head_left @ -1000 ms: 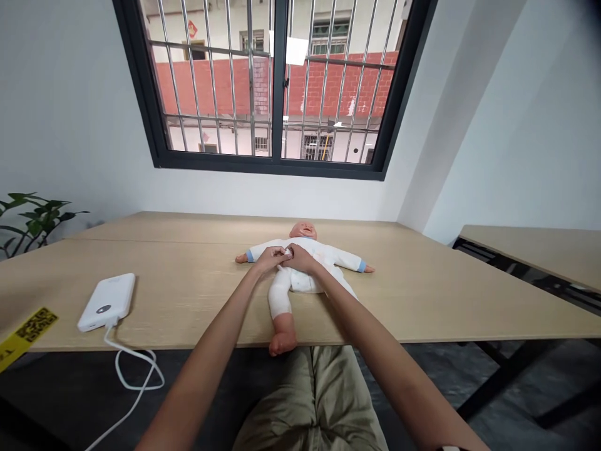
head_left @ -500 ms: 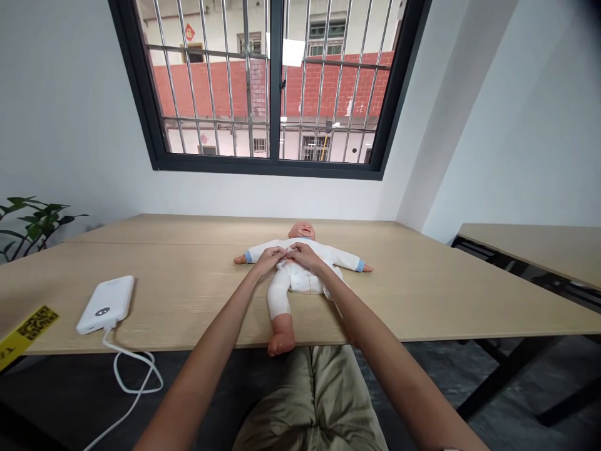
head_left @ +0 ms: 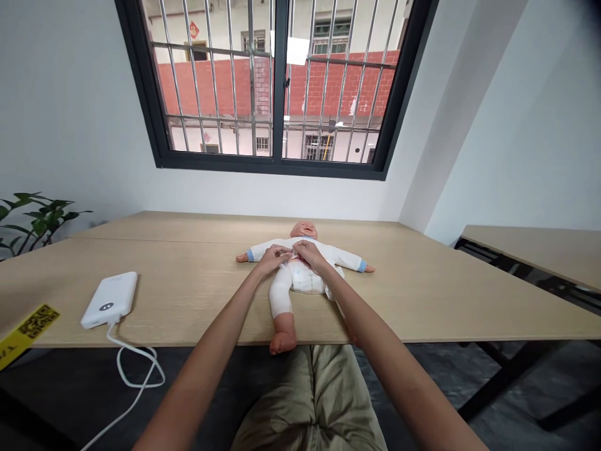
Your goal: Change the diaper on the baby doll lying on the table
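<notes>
A baby doll (head_left: 280, 297) lies on its back, head toward the window and arms spread, in a white top with blue cuffs. A white diaper (head_left: 307, 280) wraps its hips. At the left of the doll's waist, my left hand (head_left: 273, 257) is closed, with its fingertips on the diaper's upper edge. My right hand (head_left: 310, 255) pinches the same edge close beside it, fingers bent together. The exact bit between the fingertips is too small to make out. My right forearm covers most of the doll's other leg.
The doll lies on a wooden table (head_left: 188, 282), one foot at the front edge. A white power bank (head_left: 111, 299) with a hanging white cable (head_left: 134, 383) stands at the left, near a yellow label (head_left: 28, 332). A plant (head_left: 40, 222) is far left; a barred window (head_left: 277, 164) is ahead.
The whole view has shifted slightly. My hands stay at the doll's waist; their fingertips have drawn slightly apart, the right hand's moving a little to the right.
</notes>
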The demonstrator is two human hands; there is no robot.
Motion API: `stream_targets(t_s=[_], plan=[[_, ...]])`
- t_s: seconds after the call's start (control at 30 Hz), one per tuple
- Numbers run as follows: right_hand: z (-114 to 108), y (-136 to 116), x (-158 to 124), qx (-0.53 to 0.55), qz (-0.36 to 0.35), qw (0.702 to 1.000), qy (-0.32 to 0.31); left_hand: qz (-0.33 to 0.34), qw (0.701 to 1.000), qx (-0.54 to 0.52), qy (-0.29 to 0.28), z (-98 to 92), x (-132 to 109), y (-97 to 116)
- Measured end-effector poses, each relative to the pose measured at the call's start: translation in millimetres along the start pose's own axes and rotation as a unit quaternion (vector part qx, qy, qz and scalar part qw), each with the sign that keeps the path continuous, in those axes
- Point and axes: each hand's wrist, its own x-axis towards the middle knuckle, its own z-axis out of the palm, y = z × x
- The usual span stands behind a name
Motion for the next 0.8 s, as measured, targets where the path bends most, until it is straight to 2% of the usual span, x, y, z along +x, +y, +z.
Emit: stream_targets(t_s=[0.17,0.27,0.4,0.53,0.67,0.73,0.8], plan=[[0.9,9.4,2.0,0.019,0.002,1.0,-0.008,-0.009,1.0,0.019,-0.003,-1.6,0.9,-7.0],[1.9,13.5,3.9,-0.009,-0.006,1.0,-0.007,-0.018,0.999,0.024,-0.008,-1.7,1.3,-7.5],[-3.6,0.5,8.3,-0.028,-0.006,1.0,-0.002,-0.034,0.999,0.027,-0.017,-0.7,0.0,-4.0],[-34.7,-22.1,5.7,-0.052,-0.043,0.997,0.033,-0.042,0.998,0.027,-0.033,0.6,-0.2,1.0],[-81.9,-18.4,-11.4,-0.118,-0.064,0.989,0.062,-0.034,0.997,0.044,-0.056,0.5,4.7,9.2],[-97.8,-7.6,-21.9,-0.145,-0.042,0.988,0.032,-0.028,0.995,0.057,-0.071,0.2,7.3,15.6],[-103.8,3.3,-30.2,-0.149,-0.042,0.988,-0.005,-0.014,0.994,0.068,-0.082,0.2,8.9,22.8]])
